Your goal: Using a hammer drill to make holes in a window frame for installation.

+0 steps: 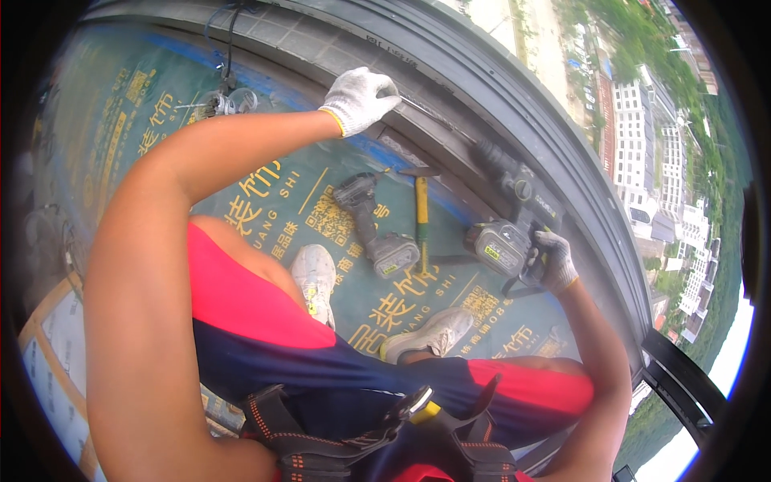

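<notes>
My right hand (556, 262), in a white knit glove, is wrapped round the rear handle of a grey cordless rotary hammer (522, 193). Its battery is fitted, and its chuck points up and left. A long thin drill bit (438, 120) runs from the chuck along the tiled ledge. At the bit's far end, my gloved left hand (360, 98) is closed, thumb and fingers pinched at the tip. Between my shoes and the ledge lies a smaller cordless drill (373, 225) on its side. Next to it is a hammer (422, 210) with a yellow and green handle.
Printed green protective sheeting (313, 193) covers the floor, edged with blue tape. A dark window frame track (546, 104) curves past the ledge, with buildings and trees far below outside. A cable (231, 48) and clear plastic items (229, 103) lie at the upper left.
</notes>
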Action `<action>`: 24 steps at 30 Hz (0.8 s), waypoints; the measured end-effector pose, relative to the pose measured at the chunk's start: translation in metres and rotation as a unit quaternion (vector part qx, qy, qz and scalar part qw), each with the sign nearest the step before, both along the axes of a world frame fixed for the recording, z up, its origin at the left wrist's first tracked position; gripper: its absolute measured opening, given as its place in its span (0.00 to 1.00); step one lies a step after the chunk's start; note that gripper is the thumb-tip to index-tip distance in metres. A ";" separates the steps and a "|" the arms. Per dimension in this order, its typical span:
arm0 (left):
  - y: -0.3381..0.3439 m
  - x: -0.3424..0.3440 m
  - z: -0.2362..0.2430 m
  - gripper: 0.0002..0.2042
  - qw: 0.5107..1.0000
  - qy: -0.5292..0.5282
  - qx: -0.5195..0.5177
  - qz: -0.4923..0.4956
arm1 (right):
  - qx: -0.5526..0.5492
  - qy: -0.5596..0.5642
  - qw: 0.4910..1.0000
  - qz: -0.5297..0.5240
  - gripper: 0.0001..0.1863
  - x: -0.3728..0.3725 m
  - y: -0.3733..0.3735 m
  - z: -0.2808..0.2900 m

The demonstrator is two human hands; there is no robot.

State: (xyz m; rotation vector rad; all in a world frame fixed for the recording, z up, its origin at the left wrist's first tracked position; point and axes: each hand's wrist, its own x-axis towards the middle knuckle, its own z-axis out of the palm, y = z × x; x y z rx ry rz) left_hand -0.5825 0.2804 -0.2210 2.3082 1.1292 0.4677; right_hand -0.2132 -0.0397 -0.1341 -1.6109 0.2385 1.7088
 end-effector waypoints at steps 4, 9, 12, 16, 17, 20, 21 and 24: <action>-0.001 0.002 0.005 0.12 1.000 0.001 -0.007 0.002 | 0.006 -0.012 1.000 -0.021 0.12 0.001 0.001 -0.002; -0.002 0.002 0.008 0.11 1.000 0.010 -0.014 0.000 | -0.005 -0.016 1.000 0.010 0.12 0.000 0.001 0.002; -0.001 0.002 0.002 0.09 0.999 -0.048 -0.013 -0.007 | 0.002 -0.001 1.000 -0.002 0.11 0.001 0.000 0.000; -0.001 -0.004 -0.002 0.07 0.985 -0.060 0.130 -0.092 | 0.004 0.007 1.000 -0.008 0.11 0.005 -0.002 -0.003; 0.000 -0.005 -0.001 0.06 0.976 -0.051 0.171 -0.125 | -0.002 -0.002 1.000 -0.002 0.11 0.004 0.000 -0.001; -0.004 -0.004 0.001 0.08 0.973 -0.035 0.183 -0.137 | -0.002 0.001 1.000 -0.009 0.11 0.004 0.000 -0.001; -0.006 -0.003 0.003 0.09 0.973 -0.025 0.182 -0.138 | 0.003 0.013 1.000 -0.021 0.12 0.004 -0.001 0.000; -0.002 -0.007 0.007 0.11 0.968 0.024 0.177 -0.175 | 0.012 0.001 1.000 0.000 0.12 -0.001 0.001 0.004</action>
